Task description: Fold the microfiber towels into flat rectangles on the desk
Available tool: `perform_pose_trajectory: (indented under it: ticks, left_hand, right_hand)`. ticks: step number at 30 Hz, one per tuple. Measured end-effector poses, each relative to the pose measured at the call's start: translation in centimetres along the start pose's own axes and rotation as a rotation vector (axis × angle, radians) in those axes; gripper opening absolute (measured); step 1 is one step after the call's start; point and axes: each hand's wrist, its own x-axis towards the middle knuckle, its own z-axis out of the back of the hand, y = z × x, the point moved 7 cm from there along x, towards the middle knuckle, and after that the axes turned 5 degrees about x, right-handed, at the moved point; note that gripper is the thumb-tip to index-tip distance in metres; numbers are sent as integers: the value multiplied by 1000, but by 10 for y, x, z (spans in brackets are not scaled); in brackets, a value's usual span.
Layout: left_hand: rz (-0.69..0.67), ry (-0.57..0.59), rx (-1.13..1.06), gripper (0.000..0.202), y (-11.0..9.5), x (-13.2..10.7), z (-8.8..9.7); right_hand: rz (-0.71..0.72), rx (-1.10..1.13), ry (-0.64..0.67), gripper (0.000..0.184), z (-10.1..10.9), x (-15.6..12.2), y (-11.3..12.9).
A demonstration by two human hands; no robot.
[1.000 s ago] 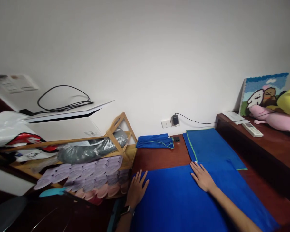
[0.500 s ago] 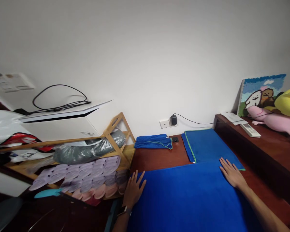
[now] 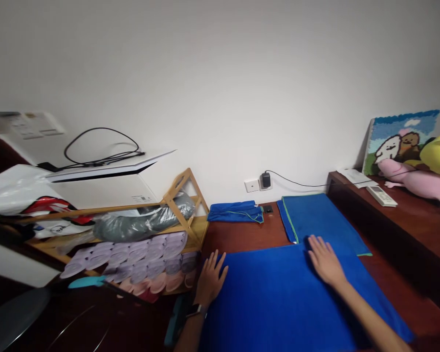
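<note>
A large bright blue cloth point(image 3: 275, 298) lies spread over the red-brown wooden surface point(image 3: 242, 237). My left hand point(image 3: 209, 279), with a dark band on its wrist, rests on the cloth's left edge, fingers apart. Over the cloth's far edge, right of the middle, my right hand point(image 3: 326, 261) lies flat with its fingers stretched out. Just beyond it is a folded blue cloth point(image 3: 322, 215) with green edging, its near side overlapped by the large one. Against the wall, a smaller folded blue cloth point(image 3: 234, 212) lies farther left.
A wooden rack point(image 3: 190, 225) on the left holds a white box point(image 3: 106, 189) and rows of slippers point(image 3: 150, 252). On the raised ledge at right are a remote control point(image 3: 381, 195), a pink plush toy point(image 3: 418, 181) and a picture point(image 3: 403, 139). A black plug adapter point(image 3: 266, 179) sits in the wall socket.
My right hand has moved left across the cloth, away from its right edge. My left hand stays at the left edge. The view has shifted slightly.
</note>
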Motion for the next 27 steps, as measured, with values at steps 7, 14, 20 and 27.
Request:
perform_pose_trajectory:
  ticks: [7, 14, 20, 27]
  left_hand:
    - [64, 90, 76, 55, 19, -21, -10]
    - [73, 58, 66, 55, 26, -19, -8]
    - [67, -167, -18, 48, -13, -14, 33]
    - [-299, -34, -398, 30, -309, -27, 73]
  right_hand:
    - [11, 53, 202, 71, -19, -13, 11]
    - [-275, -75, 223, 73, 13, -26, -158]
    - [-237, -90, 194, 69, 12, -27, -159]
    - [-201, -70, 170, 67, 15, -29, -160]
